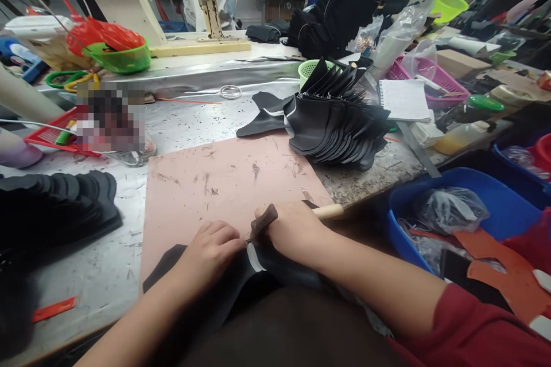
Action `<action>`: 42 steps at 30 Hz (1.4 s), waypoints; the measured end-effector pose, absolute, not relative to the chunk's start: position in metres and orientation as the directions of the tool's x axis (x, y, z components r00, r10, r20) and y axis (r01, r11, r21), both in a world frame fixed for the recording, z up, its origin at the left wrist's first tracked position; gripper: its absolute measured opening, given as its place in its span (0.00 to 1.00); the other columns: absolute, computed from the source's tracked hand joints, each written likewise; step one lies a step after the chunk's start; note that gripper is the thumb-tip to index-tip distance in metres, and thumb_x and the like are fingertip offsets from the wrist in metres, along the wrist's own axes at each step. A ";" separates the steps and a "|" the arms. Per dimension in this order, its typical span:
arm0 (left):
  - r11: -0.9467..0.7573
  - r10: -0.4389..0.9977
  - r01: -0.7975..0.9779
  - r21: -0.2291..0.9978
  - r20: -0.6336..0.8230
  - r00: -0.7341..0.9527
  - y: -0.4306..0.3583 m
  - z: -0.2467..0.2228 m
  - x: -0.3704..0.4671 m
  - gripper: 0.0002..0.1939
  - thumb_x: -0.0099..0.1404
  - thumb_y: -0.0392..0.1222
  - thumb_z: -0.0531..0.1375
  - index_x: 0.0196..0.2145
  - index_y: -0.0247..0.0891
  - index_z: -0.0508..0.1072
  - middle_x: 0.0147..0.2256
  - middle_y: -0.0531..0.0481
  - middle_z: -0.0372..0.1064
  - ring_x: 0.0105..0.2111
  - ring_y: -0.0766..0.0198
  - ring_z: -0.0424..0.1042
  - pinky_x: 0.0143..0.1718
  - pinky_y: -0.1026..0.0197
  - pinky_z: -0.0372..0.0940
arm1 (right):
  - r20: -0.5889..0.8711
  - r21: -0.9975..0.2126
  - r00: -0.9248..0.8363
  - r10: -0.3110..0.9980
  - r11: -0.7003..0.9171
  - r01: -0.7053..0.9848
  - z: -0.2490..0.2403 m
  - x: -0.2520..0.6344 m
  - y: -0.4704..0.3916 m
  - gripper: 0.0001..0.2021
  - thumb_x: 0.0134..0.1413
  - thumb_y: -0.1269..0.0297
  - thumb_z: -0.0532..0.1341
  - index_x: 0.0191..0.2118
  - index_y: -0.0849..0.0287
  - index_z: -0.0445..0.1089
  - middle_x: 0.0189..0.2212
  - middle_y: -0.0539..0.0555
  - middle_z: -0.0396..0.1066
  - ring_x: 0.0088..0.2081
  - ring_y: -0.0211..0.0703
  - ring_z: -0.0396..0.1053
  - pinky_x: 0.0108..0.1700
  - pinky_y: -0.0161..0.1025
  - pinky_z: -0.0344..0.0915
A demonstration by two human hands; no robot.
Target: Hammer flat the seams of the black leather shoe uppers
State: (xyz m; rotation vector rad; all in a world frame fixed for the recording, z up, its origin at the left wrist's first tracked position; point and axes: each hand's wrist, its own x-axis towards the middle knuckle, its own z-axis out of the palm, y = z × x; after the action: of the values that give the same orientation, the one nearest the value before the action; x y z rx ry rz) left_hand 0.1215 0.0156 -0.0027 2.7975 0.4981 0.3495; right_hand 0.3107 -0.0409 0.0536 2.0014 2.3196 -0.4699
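My right hand (297, 235) is closed round a hammer; its dark head (266, 221) points toward my left hand and its pale wooden handle (329, 211) sticks out to the right. Under both hands lies a black leather piece (228, 292) with a white strip (255, 258) along a seam. My left hand (217, 243) has its fingers bent and closed on that piece, with the fingertips just left of the hammer head. The leather hangs over the near edge of a pink board (206, 183), and my forearms and lap hide part of it.
A fanned stack of black leather pieces (340, 126) stands beyond the board, and another dark stack (64, 200) lies at left. A blue bin (400, 212) holds scraps at right. A red basket (64, 135), green bowl (124, 57) and notebook (404, 100) sit around the table.
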 end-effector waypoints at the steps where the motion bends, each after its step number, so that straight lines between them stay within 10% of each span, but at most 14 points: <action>1: -0.903 0.359 0.299 0.309 0.159 0.920 0.017 -0.001 0.121 0.15 0.65 0.32 0.47 0.37 0.41 0.72 0.32 0.48 0.69 0.34 0.62 0.64 0.36 0.59 0.58 | -0.225 -0.192 -0.157 0.962 0.114 0.975 0.053 0.310 -0.042 0.10 0.54 0.71 0.50 0.32 0.58 0.69 0.28 0.53 0.73 0.30 0.42 0.69 0.26 0.35 0.54; 42: -0.870 0.324 0.280 0.406 0.042 0.945 0.035 0.003 0.085 0.14 0.64 0.32 0.48 0.36 0.43 0.72 0.32 0.50 0.66 0.33 0.64 0.62 0.37 0.60 0.58 | -0.276 -0.135 -0.220 0.936 0.189 0.973 0.054 0.276 -0.035 0.09 0.50 0.73 0.52 0.33 0.56 0.68 0.27 0.51 0.72 0.28 0.40 0.68 0.26 0.35 0.50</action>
State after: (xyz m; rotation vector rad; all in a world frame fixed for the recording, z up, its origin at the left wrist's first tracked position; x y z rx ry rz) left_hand 0.0849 0.0353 0.0027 2.6964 0.4365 0.1513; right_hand 0.2765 -0.0348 0.0539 1.8737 2.3173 -0.4260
